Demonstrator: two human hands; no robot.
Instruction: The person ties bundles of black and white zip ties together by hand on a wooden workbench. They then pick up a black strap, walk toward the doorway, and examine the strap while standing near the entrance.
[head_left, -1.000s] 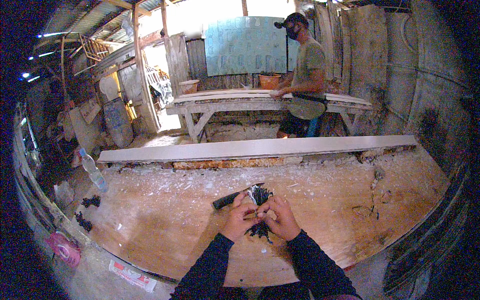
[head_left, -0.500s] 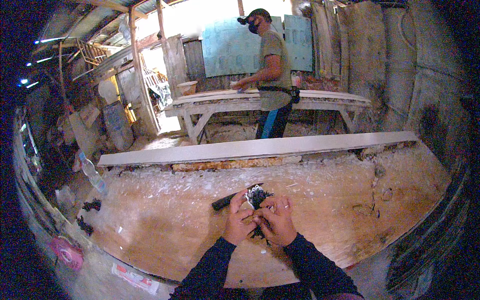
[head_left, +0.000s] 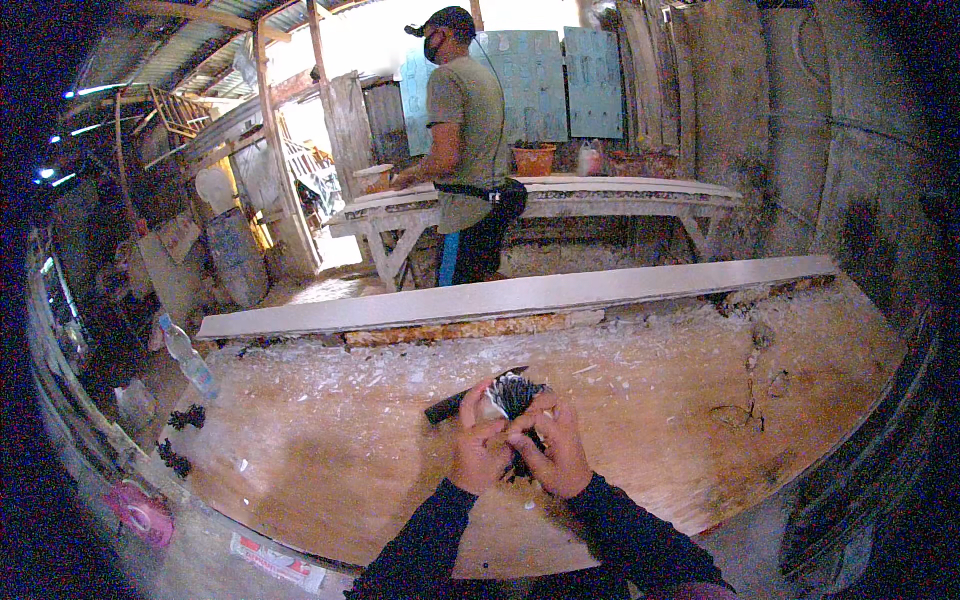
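My left hand (head_left: pixel 478 450) and my right hand (head_left: pixel 562 450) are close together over the wooden worktable (head_left: pixel 340 470). Between them they grip a bushy clump of black strands with white along its left and upper edge (head_left: pixel 513 396). Fingers of both hands are bent round it, thumbs nearly meeting on its near side. More black strands hang below the fingers; the fingers hide the clump's middle. A long dark tool with a thick handle (head_left: pixel 443 409) lies on the board just behind my left hand, its thin end passing behind the clump.
Two dark clumps (head_left: pixel 186 416) lie at the table's left edge near a clear plastic bottle (head_left: pixel 187 355). A long white strip (head_left: pixel 520 295) borders the far side, with white flakes scattered before it. Wire (head_left: pixel 738 412) lies at right. Beyond, a co-worker (head_left: pixel 465 130) stands at a bench (head_left: pixel 620 205).
The co-worker has moved left along the far bench, uncovering an orange pot. My hands stay on the clump, with only slight finger movement.
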